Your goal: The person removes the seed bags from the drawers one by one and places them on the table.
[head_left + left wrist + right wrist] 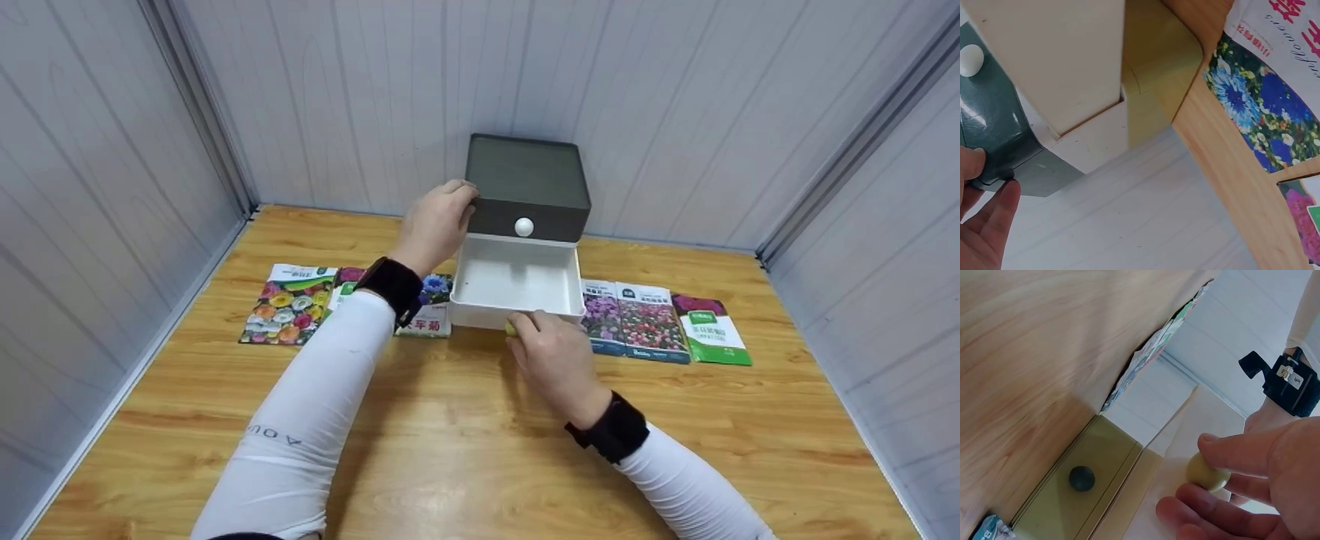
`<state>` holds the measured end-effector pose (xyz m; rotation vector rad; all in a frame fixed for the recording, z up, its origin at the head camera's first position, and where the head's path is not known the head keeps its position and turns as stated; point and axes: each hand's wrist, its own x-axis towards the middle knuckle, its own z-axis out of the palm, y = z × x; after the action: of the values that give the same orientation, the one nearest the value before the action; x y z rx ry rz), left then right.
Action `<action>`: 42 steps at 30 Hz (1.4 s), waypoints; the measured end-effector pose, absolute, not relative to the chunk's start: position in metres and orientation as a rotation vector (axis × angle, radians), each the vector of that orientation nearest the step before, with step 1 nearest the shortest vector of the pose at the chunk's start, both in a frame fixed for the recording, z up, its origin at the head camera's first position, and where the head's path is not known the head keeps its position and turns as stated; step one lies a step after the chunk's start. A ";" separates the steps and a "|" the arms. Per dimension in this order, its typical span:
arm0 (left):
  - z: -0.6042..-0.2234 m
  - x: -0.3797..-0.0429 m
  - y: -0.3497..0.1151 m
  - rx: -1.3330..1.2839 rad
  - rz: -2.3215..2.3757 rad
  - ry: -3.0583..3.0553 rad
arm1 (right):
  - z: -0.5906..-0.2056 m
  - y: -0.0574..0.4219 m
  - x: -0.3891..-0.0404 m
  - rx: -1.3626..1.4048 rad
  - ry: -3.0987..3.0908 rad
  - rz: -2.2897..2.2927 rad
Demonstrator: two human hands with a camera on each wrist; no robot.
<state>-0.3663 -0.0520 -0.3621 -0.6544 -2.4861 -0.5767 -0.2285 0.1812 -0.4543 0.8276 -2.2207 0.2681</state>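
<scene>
A small stacked drawer box (529,176) stands against the back wall, its dark green top tier bearing a white knob (524,226). Below that, a white drawer (517,281) is pulled well out, and its inside looks bare. My left hand (439,221) grips the front left corner of the dark tier. At the drawer's front, my right hand (553,360) pinches a round yellow knob (1207,473) between thumb and fingers. Under the white drawer, the right wrist view shows an olive-yellow drawer (1112,467) with a dark knob (1082,478).
Flower seed packets lie on the wooden table (450,450) on both sides of the box: a multicoloured one (289,307) at left, a blue-flowered one (1264,107) nearer the box, and a green-and-white one (712,334) at far right. Panel walls (360,97) enclose the table.
</scene>
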 end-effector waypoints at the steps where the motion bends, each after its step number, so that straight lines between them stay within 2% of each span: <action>1: -0.361 -0.366 -0.052 -0.654 -0.577 -2.484 | -0.454 0.181 -0.229 0.826 -2.223 0.273; 12: -0.358 -0.365 -0.052 -0.635 -0.585 -2.507 | -0.450 0.180 -0.250 0.776 -2.307 0.334; 31: -0.359 -0.370 -0.046 -0.623 -0.588 -2.473 | -0.437 0.178 -0.313 0.688 -2.482 0.355; 42: -0.358 -0.367 -0.050 -0.644 -0.591 -2.449 | -0.435 0.174 -0.331 0.670 -2.551 0.353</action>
<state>-0.3669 -0.0498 -0.3581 -0.6438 -2.4494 -0.5912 -0.3305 0.1739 -0.4345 0.6704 -2.5511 0.3532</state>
